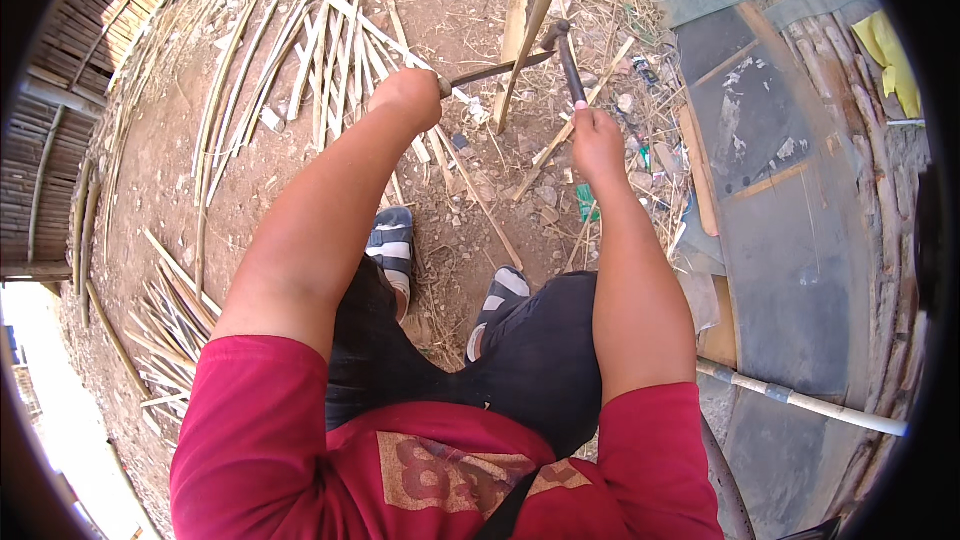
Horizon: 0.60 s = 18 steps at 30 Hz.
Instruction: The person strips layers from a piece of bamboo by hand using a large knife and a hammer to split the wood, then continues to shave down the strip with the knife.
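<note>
My left hand [408, 100] is closed around the handle of a machete [490, 72], whose dark blade points right. The blade's far end meets an upright bamboo pole [532, 32]; whether it is cut into the pole, I cannot tell. My right hand [600, 148] grips the dark handle of a hammer [572, 72]. The hammer's head is up beside the pole, close to the machete's tip. The pole leans slightly and its lower end is near the ground, between my two hands.
Long split bamboo strips [325, 60] lie on the dirt ahead and to the left, with another pile [170, 325] nearer my left side. Dark sheet panels [790, 270] and a pale pole [800, 402] are on the right. Straw and scraps litter the ground around my sandals [392, 240].
</note>
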Available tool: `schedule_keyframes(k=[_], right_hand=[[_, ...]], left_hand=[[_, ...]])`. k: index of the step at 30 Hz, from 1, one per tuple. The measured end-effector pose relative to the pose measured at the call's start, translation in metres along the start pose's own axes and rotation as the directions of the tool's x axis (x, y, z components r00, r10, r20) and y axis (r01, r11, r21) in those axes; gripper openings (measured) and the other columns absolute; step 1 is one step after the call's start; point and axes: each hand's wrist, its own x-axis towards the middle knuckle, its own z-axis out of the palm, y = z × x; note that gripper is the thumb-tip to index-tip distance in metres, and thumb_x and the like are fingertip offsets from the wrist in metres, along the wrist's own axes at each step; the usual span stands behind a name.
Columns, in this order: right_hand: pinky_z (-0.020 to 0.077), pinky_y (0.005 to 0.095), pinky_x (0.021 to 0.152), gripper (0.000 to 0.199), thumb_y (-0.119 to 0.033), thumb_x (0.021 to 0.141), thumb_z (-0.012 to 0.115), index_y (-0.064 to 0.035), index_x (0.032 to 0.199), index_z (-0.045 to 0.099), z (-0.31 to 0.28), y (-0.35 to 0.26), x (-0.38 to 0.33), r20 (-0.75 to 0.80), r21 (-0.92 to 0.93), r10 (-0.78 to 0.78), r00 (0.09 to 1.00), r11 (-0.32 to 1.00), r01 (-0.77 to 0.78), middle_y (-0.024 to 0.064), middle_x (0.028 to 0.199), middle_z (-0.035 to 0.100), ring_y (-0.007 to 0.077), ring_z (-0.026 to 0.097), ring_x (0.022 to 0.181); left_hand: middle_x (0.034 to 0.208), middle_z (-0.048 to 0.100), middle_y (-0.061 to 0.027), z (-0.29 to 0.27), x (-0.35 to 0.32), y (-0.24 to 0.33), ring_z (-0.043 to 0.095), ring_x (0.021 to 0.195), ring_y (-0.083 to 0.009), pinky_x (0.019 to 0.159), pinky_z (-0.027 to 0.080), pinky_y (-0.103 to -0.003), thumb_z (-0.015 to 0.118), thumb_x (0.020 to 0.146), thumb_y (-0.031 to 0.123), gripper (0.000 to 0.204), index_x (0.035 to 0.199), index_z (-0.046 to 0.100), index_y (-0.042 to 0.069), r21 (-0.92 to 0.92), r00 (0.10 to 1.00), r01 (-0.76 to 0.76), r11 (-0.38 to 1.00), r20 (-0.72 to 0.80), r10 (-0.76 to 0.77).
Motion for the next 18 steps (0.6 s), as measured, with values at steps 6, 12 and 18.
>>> schedule_keyframes(k=[6,12,18], right_hand=[[0.0507,0.0465,0.081,0.051,-0.046,0.109,0.042,0.0004,0.109,0.064,-0.031,-0.016,0.008,-0.056,0.436,-0.071,0.996,0.896,0.088,0.0186,0.086,0.067,0.0340,0.067,0.087],[0.0501,0.0434,0.078,0.051,-0.046,0.108,0.044,0.0011,0.112,0.064,0.006,0.025,0.022,0.031,0.044,0.083,0.996,0.995,-0.084,0.0175,0.091,0.068,0.0316,0.067,0.086],[0.0472,0.0402,0.068,0.050,-0.046,0.109,0.044,-0.0011,0.104,0.063,-0.032,-0.001,0.019,-0.106,0.418,-0.040,0.994,0.905,0.081,0.0116,0.080,0.065,0.0220,0.062,0.073]], left_hand=[[0.108,0.075,-0.0187,0.002,0.015,-0.008,0.072,0.102,-0.0349,0.089,0.058,-0.045,0.060,0.096,0.019,0.025,0.115,0.073,0.006,0.034,0.999,-0.026,0.999,-0.030,0.027],[0.107,0.074,-0.0184,0.005,0.018,-0.014,0.072,0.103,-0.0340,0.091,0.056,-0.046,0.060,0.101,0.030,0.031,0.117,0.071,0.007,0.033,0.999,-0.034,0.999,-0.036,0.035],[0.108,0.074,-0.0189,0.010,0.034,-0.016,0.071,0.105,-0.0340,0.093,0.056,-0.045,0.061,0.097,0.022,0.028,0.118,0.071,0.007,0.041,0.999,-0.043,0.998,0.001,0.043]])
